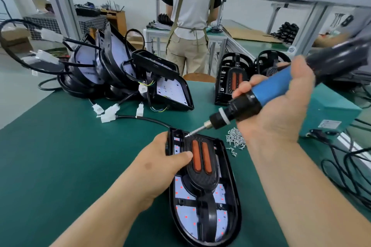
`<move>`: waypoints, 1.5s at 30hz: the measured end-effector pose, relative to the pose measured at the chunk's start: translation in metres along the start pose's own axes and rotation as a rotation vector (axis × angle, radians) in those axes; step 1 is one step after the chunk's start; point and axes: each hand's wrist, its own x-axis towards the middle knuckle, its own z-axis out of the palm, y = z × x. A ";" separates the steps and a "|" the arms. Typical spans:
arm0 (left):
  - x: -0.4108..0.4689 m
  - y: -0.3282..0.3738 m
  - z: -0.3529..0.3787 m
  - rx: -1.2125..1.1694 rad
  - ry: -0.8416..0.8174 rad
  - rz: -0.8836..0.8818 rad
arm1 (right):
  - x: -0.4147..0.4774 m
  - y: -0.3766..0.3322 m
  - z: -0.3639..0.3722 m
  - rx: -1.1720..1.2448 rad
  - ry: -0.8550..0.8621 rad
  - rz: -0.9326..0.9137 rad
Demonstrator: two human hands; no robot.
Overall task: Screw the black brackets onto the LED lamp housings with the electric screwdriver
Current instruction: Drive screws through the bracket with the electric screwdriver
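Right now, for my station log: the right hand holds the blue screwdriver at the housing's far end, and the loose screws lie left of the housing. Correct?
No. The head view shows the loose screws lying right of the housing, not left. The rest stands: the right hand holds the blue screwdriver at the housing's far end.

**Plastic, metal and a matt green top**

Glossy black plastic on the rim of the lamp housing point(237, 212); inside it, a flat white board point(183, 212), matt. Fine woven, carbon-like texture on the black bracket point(202, 182), duller than the rim, with two glossy orange strips point(195, 155) set in. Smooth blue plastic on the grip of the electric screwdriver point(275, 88), black plastic at the nose, bare bright metal on the bit point(197, 130). Shiny silver metal in the pile of screws point(235, 138). Matt green covering on the table point(80, 156), even and unreflective. White plastic connectors point(109, 113) on black rubbery cables point(146, 119). Brushed grey metal on the frame posts point(60, 0). Plain brown cardboard point(251, 35) at the back.
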 end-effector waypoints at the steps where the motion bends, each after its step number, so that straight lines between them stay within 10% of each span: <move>1: 0.000 -0.001 0.000 -0.004 -0.003 0.002 | 0.001 0.006 0.001 -0.020 -0.005 -0.023; 45: 0.004 0.002 0.005 0.027 0.008 0.057 | -0.010 0.031 0.019 -0.278 -0.193 -0.174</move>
